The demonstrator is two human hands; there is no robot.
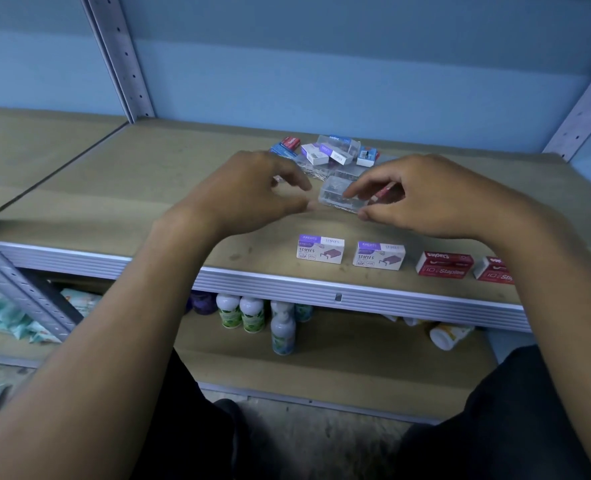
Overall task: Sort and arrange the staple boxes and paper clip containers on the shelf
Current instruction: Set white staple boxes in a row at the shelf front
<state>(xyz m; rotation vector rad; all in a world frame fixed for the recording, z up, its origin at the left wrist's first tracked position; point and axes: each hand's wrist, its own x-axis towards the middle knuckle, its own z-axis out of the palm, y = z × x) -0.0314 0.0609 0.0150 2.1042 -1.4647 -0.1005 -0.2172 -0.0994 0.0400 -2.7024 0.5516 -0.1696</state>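
A clear paper clip container (339,194) sits mid-shelf; my right hand (425,199) pinches its right end between thumb and fingers. My left hand (252,192) hovers just left of it, fingers curled and apart, holding nothing. Behind them lies a loose pile (332,152) of white-purple, red and blue staple boxes and another clear container. Along the shelf's front edge stand two white-purple staple boxes (320,249) (379,256) and two red staple boxes (445,265) (493,270) in a row.
The brown shelf board (131,188) has a ribbed metal front lip (252,277). Perforated metal uprights (121,57) (585,109) stand at the back left and right. Bottles (252,315) and packets (6,313) sit on the lower shelf.
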